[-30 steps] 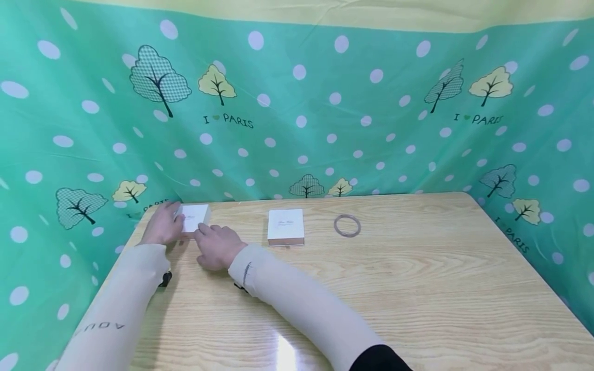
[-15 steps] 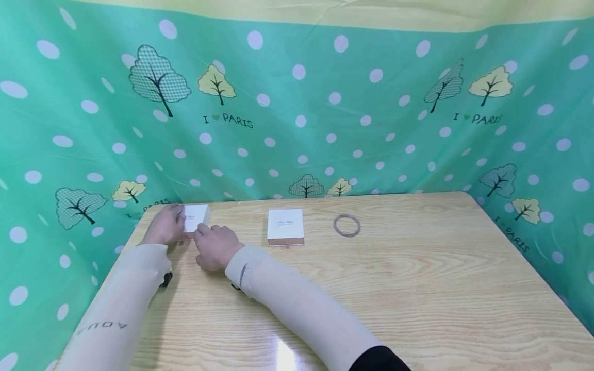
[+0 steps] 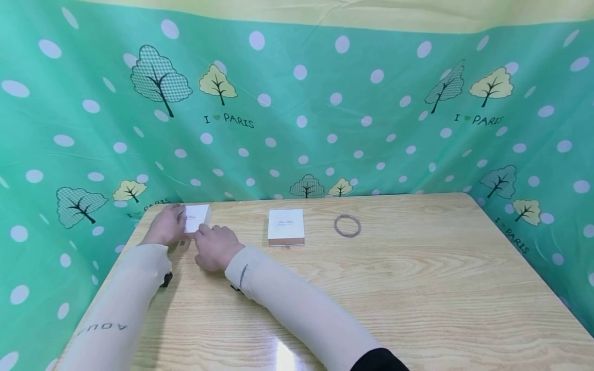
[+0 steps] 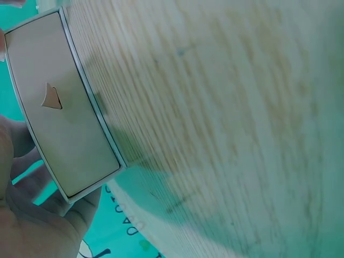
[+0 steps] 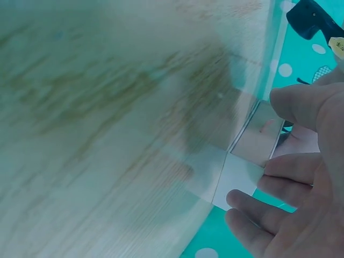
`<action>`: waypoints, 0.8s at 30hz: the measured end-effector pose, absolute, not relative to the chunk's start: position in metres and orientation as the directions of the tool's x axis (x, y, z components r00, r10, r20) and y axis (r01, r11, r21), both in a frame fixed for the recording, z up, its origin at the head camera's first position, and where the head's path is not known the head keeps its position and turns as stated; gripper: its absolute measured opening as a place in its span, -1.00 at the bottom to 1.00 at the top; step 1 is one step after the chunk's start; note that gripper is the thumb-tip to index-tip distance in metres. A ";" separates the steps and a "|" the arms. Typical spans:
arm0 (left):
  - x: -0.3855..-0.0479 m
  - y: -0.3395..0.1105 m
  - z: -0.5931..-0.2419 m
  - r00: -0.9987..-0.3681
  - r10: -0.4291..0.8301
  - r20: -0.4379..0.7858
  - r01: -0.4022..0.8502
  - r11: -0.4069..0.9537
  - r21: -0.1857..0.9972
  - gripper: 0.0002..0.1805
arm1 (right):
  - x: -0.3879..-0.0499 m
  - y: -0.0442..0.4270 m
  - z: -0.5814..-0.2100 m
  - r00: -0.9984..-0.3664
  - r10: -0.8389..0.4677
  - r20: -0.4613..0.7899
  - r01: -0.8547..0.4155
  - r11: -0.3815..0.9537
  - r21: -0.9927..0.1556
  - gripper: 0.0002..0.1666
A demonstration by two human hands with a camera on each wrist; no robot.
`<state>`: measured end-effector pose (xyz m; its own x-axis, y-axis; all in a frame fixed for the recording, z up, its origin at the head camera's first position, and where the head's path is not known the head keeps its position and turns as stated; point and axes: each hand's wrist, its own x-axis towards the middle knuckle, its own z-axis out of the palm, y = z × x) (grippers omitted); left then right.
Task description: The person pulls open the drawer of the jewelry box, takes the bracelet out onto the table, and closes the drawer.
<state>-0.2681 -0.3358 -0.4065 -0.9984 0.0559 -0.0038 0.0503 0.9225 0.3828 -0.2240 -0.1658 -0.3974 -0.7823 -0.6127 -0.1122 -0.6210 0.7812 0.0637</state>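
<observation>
A flat white box (image 3: 197,215) lies at the table's far left corner. My left hand (image 3: 164,225) grips it from its left side. In the left wrist view, the box's beige front face (image 4: 70,134) shows a small tab (image 4: 52,97), and fingers of the left hand (image 4: 43,226) reach behind and below it. My right hand (image 3: 217,247) is at the front right corner of that box. In the right wrist view, the right hand's (image 5: 301,199) loosely extended fingers touch or nearly touch the box's white side (image 5: 236,177), while its thumb overlaps the front face.
A second, similar white box (image 3: 285,222) sits right of the hands. Farther right lies a thin, pinkish-grey ring (image 3: 348,235). All rest on a wood-grain table (image 3: 417,278). Green, dotted cloth (image 3: 320,123) hangs behind and at both sides.
My left fingers have shifted slightly inward, covering a bit more of the box's left end. The right hand has hardly moved. The second box and the ring stay put.
</observation>
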 end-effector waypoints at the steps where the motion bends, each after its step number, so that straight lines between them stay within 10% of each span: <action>1: -0.268 -0.335 -0.406 -0.998 0.055 -0.008 0.047 0.922 0.385 -0.49 | -0.224 -0.166 -0.397 -0.783 -0.612 -0.112 -0.620 0.782 0.061 -0.43; 24: -0.255 -0.329 -0.405 -0.997 0.071 -0.042 0.049 0.914 0.402 -0.45 | -0.216 -0.153 -0.396 -0.784 -0.611 -0.107 -0.613 0.790 -0.023 -0.46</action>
<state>-0.2549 -0.3289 -0.4052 -0.9966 0.0713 -0.0419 0.0485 0.9144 0.4019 -0.2163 -0.1528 -0.3962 -0.7841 -0.6113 -0.1068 -0.6127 0.7900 -0.0234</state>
